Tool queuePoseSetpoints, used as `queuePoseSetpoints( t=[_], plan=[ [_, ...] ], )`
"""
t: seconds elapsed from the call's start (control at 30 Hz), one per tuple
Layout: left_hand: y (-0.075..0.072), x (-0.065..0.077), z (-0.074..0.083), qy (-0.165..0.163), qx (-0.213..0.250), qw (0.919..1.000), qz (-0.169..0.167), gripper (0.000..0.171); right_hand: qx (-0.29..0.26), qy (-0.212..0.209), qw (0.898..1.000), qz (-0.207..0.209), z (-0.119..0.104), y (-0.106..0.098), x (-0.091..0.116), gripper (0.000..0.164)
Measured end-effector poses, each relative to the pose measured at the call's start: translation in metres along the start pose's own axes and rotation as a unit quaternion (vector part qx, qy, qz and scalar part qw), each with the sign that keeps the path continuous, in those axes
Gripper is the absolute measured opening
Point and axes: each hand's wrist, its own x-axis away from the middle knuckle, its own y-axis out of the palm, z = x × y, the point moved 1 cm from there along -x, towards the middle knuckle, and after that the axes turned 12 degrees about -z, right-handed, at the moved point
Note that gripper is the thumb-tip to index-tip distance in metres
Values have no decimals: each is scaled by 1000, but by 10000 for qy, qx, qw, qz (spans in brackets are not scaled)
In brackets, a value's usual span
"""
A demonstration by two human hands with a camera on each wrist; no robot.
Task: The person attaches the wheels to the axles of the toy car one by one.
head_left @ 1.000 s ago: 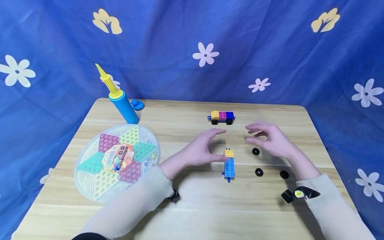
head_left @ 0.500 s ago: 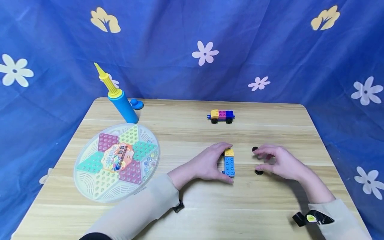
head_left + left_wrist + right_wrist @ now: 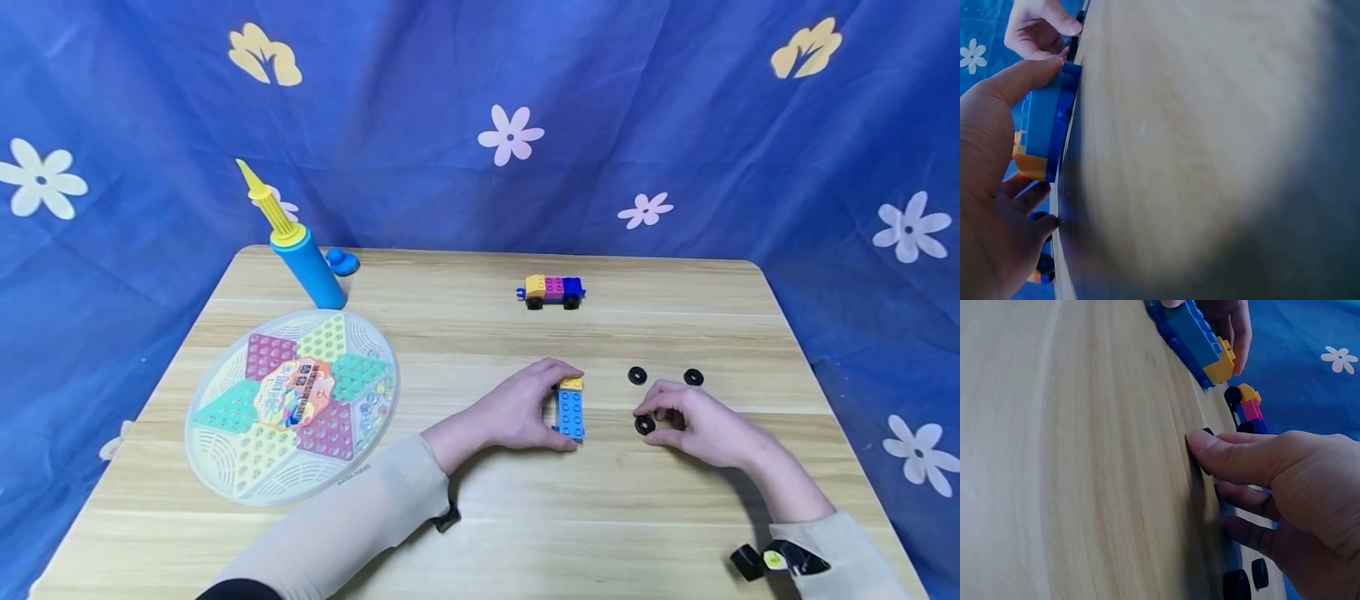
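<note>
Left hand [image 3: 519,410] spread wide, gripping a blue-and-yellow brick piece [image 3: 570,412] by its ends, right hand [image 3: 697,427] narrowly pinching a black wheel [image 3: 644,426]

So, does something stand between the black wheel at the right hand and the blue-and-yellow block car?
Nothing visible does: the head view shows only tabletop between the black wheel at the right hand and the block car. The left hand grips the car from its other side.

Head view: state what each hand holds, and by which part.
The left hand holds the blue-yellow toy by both ends; the right hand pinches a black wheel by its edge.
</note>
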Motion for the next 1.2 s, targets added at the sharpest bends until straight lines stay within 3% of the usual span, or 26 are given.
queuePoseSetpoints(
  t=[0.17,0.3,0.5,0.6,0.8,1.2],
  plan=[
    [-10,2,5,141,235,9989,391,98,-82,-57,9999,86,-3,-2,1,28],
    [-22,5,11,469,858,9926,713,97,-142,-72,9994,308,-11,-6,2,26],
    [-32,12,21,943,2273,9642,993,100,-148,-257,9983,506,-25,-14,0,27],
    [-34,15,23,1103,2596,9524,1154,102,-166,-459,9968,630,-33,-18,-3,28],
    [-40,22,27,1337,2738,9421,1400,98,-342,-858,9906,1011,-51,-22,-10,34],
    [-53,33,34,1707,2976,9237,1704,95,-1367,-1337,9687,1585,-86,-25,-27,46]
  ],
)
